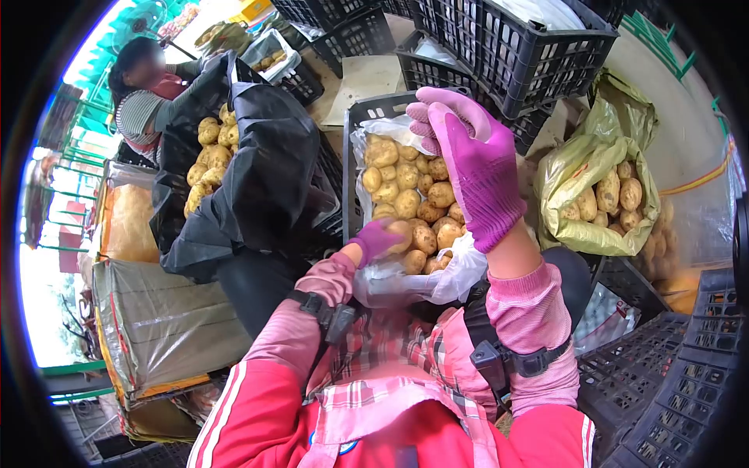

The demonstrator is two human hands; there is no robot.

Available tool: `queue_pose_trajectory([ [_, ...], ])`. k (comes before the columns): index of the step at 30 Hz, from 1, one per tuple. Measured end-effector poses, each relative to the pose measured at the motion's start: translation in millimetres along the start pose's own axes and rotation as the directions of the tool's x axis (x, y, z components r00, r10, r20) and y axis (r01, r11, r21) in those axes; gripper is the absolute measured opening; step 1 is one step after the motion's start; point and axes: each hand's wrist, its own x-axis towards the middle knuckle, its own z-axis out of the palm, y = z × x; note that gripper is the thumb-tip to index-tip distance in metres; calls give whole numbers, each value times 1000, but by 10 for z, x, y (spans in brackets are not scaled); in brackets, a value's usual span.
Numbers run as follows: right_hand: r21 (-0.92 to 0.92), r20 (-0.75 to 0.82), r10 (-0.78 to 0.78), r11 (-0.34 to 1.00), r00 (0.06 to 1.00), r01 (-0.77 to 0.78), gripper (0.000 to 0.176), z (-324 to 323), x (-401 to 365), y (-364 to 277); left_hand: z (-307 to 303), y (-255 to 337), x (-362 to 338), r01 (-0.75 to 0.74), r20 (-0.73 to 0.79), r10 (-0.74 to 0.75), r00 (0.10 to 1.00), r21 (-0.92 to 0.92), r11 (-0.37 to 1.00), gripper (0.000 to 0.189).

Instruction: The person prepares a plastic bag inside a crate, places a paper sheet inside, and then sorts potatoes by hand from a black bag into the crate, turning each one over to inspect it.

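My left hand (376, 241), in a purple-pink glove and a little blurred, is closed round a potato (400, 236) at the near left of a black crate (350, 187). The crate is lined with white plastic film (425, 282) and filled with yellow-brown potatoes (407, 175), some with dark soil on them. Above the crate's right side I hold up my right hand (474, 160), in the same kind of glove. Its fingers are loosely bent with the thumb up, and no object shows in it.
Left stands a container of potatoes (209, 162) draped in black sheeting (269, 156), with another person (148, 105) behind it. Right is a yellow-green sack (573, 179) of potatoes. Black crates (515, 58) are stacked at the back; more crates (686, 390) lie at lower right.
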Motion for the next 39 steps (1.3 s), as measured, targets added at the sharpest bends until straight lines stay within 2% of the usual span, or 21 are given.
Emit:
queue_pose_trajectory([
  [2,21,15,11,1000,1000,-11,28,16,-10,30,-195,81,-113,-105,-78,93,993,-178,978,75],
  [4,-103,76,7,995,997,1,30,5,-39,47,-582,434,-526,-298,-15,317,948,-387,873,74],
  [8,-473,193,60,880,979,39,43,46,-98,177,-1167,999,-1135,-542,-32,595,803,-455,707,80],
  [10,-494,266,143,869,953,7,66,152,-157,208,-1274,1140,-1303,-630,-65,693,718,-484,608,83],
  [11,-503,275,87,862,957,67,67,217,-197,300,-1259,1163,-1340,-637,-104,700,706,-525,565,81],
  [12,-513,284,33,849,958,123,68,275,-230,391,-1258,1132,-1330,-655,-120,693,711,-470,592,80],
  [13,-570,243,101,819,965,58,68,323,-241,374,-1261,1116,-1322,-669,-136,685,716,-415,616,80],
  [14,-561,240,75,824,968,76,67,341,-216,399,-1247,1114,-1328,-677,-152,677,721,-363,640,79],
  [15,-553,235,51,829,971,90,66,340,-193,441,-1187,1119,-1374,-657,-203,650,732,-463,595,71],
  [18,-546,256,25,829,966,123,62,315,-127,434,-1199,1154,-1356,-714,-319,654,687,-465,523,60],
  [21,-583,257,30,802,966,131,62,338,-101,466,-1268,1082,-1325,-640,-292,583,758,-504,580,52],
  [24,-498,283,69,863,957,85,60,383,-82,503,-1283,1043,-1277,-612,-344,520,782,-584,534,49],
  [25,-532,275,90,843,957,73,60,386,-65,462,-1279,1019,-1253,-569,-342,466,816,-613,548,49],
  [27,-453,277,75,889,958,62,58,391,-46,503,-1254,978,-1199,-481,-328,356,875,-669,566,49],
  [29,-357,296,59,932,953,54,58,381,-34,535,-1353,1000,-1230,-169,-30,239,971,-793,585,50],
  [30,-302,313,51,952,948,48,60,372,-42,548,-1386,1005,-1243,-1,128,182,975,-815,580,50],
  [31,-246,329,42,968,943,43,62,366,-49,554,-1374,994,-1237,14,175,288,941,-874,487,51],
  [33,-277,371,-11,953,929,123,67,360,-54,536,-1319,976,-1228,82,226,503,834,-953,293,54],
  [35,-328,407,-14,931,913,160,78,335,-46,502,-1301,1067,-1306,-133,31,528,849,-954,268,58],
  [37,-325,341,61,944,938,57,82,347,-61,493,-1282,1150,-1381,-327,-142,581,801,-918,226,69],
  [39,-312,304,101,950,947,-1,88,365,-70,475,-1265,1173,-1405,-334,-146,604,784,-918,213,73],
])
